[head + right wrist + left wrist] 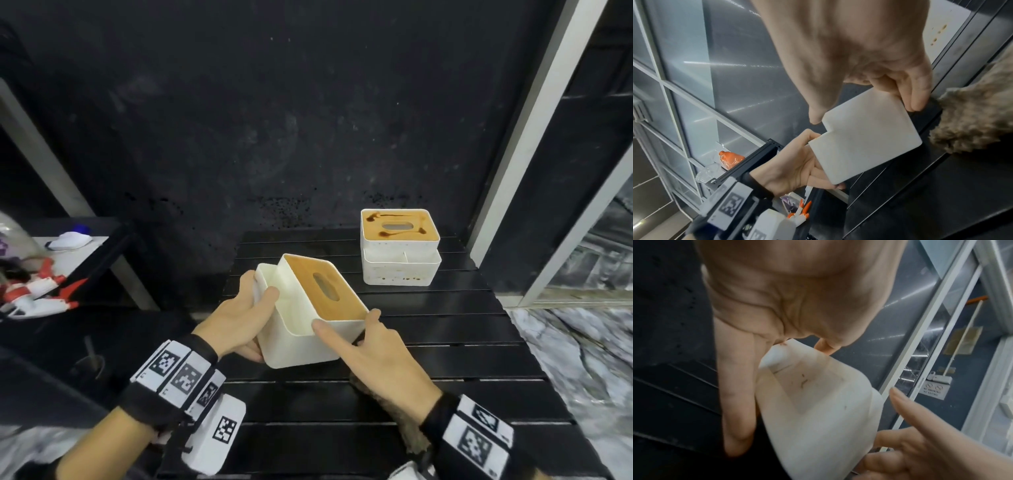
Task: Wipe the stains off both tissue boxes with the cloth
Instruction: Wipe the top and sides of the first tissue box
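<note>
Tissue box (pixel 301 329), smooth white plastic with wooden lid, held in both hands' (pixel 236 322) (pixel 376 353) grip.

Left hand (pixel 236 322) and right hand (pixel 373 346) forward, fingers (pixel 329 334) curled.

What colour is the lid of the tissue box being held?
Light wood-brown, with the held tissue box itself white; the head view shows its lid best.

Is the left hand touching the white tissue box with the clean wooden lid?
Touching. In the head view the left hand grips the white tissue box at its left end, thumb over the rim; the right wrist view shows its fingers under the box.
</note>
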Available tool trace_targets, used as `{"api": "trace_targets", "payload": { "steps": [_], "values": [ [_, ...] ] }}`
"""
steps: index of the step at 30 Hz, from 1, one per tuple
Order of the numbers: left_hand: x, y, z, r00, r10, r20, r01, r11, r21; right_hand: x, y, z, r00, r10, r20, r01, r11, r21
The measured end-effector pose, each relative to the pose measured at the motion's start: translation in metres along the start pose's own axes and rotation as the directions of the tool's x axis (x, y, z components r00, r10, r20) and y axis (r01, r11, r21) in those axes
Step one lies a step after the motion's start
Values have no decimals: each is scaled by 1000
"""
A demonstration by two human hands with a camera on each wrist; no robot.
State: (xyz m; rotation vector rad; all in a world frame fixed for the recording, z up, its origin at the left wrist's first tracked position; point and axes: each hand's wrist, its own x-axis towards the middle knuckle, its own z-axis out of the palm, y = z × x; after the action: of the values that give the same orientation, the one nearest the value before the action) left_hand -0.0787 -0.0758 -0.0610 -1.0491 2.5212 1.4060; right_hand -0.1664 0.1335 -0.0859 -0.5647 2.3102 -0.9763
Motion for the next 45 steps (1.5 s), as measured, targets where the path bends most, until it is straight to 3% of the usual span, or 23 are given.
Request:
{"api": "trace_targets", "payload": {
  "steps": [4,12,18,26,30,38,45],
  "values": [
    [-4,-4,3,1000,-15,-8,15,998,-57,15,-9,1,999,23,-39,-21,998,55],
    [5,-26,2,992,66,-104,-50,988,148,41,-1,-10,993,-72,-94,69,997,-30],
    [24,-19,-12,986,169,-4,-164,964,209,59,7,-21,986,-168,2,167,978,-122],
    [47,-13,-23,962,244,118,-269,916,296,68,11,-30,953,-290,85,295,955,-46],
    [55,-17,-18,961,269,70,-278,908,313,77,8,-34,939,-335,76,338,941,-35],
    [88,2,-19,934,331,-136,-283,916,283,132,-16,-54,904,-426,43,428,899,-94],
    [142,19,-39,931,292,-220,-222,930,293,202,-35,-60,916,-399,-35,397,916,-53]
  ]
}}
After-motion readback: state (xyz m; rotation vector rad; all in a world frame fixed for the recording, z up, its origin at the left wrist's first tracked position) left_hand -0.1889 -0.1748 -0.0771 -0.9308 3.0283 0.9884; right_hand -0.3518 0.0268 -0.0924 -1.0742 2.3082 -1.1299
